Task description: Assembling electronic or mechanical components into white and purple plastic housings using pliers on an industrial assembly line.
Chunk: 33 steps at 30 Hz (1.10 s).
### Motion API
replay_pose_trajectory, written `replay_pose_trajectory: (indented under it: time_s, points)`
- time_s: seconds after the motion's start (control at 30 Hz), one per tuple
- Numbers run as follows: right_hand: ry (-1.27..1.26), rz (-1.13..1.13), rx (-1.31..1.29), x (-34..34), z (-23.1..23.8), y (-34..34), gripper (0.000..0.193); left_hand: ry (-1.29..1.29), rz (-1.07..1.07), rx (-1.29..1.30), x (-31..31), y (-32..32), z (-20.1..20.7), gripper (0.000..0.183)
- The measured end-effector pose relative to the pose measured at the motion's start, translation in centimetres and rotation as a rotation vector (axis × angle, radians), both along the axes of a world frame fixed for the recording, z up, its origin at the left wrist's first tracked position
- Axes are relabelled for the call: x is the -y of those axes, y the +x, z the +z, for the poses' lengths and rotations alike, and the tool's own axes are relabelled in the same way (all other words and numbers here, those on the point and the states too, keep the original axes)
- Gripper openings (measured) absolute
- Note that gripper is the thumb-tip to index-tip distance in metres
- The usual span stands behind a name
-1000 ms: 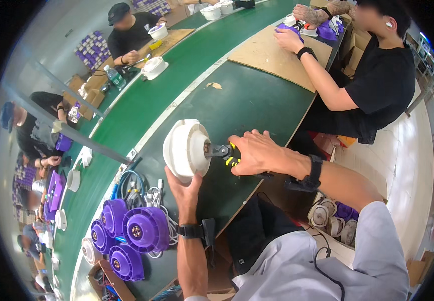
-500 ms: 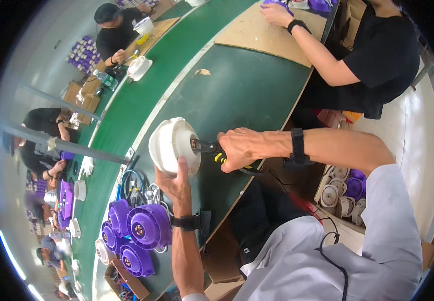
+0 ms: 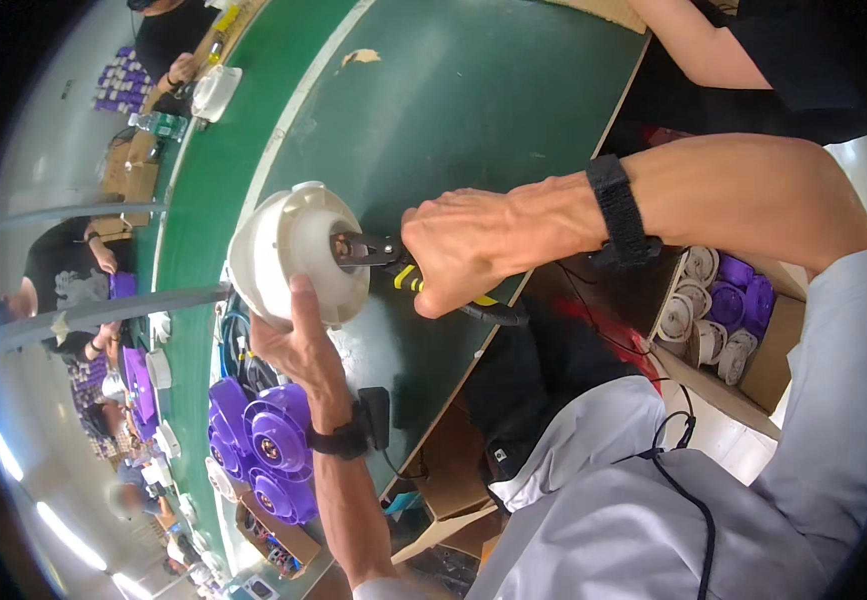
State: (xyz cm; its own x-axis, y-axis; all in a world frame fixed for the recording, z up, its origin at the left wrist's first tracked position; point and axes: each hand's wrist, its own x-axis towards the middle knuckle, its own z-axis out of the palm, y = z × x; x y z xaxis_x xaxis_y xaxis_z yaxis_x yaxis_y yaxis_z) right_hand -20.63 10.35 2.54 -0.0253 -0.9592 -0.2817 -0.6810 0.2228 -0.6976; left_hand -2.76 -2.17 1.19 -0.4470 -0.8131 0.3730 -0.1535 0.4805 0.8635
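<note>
bright | light tubes [image 3: 71, 537] glare lower left | tabletop [image 3: 393, 125] sheen | edges bent, rim black

Your left forearm [image 3: 353, 510] slants up from the lower edge, the left hand [image 3: 298, 355] cupped, its thumb [image 3: 303, 310] pointing away from you. Your right forearm [image 3: 733, 195] reaches across, elbow [image 3: 838, 205] bent, the right hand [image 3: 473, 245] curled tight.

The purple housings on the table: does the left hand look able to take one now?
Probably not: the left hand holds the white housing, though the purple housings lie close by.
</note>
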Motion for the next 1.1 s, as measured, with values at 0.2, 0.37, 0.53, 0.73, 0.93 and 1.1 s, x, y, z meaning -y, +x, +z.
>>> replay_pose_trajectory:
  time_s: [0.2, 0.37, 0.53, 0.73, 0.93, 1.1]
  points:
    - [0.024, 0.004, 0.037, -0.1, 0.1, -0.3, 0.037, 0.055, -0.039, -0.011, 0.5, -0.1, 0.1, 0.045]
    - [0.049, 0.033, 0.046, 0.2, 0.6, -0.6, 0.034, 0.082, -0.024, 0.021, 1.1, 0.1, 0.3, 0.046]
    - [0.0, 0.035, -0.05, 0.2, -0.2, -0.1, 0.032, 0.128, -0.032, 0.067, 1.0, -0.2, 1.2, 0.046]
    - [0.005, 0.069, -0.012, -0.3, 0.6, -0.5, 0.03, 0.154, -0.076, 0.177, 0.9, -1.0, 2.8, 0.048]
    - [-0.021, 0.109, -0.166, -0.2, 0.3, -0.1, 0.03, 0.094, -0.164, 0.566, 2.7, -2.2, 6.4, 0.056]
    - [-0.189, -0.074, -0.337, -0.4, -1.1, 0.7, 0.043, 0.256, -0.227, 0.639, 4.0, -3.8, 6.5, 0.046]
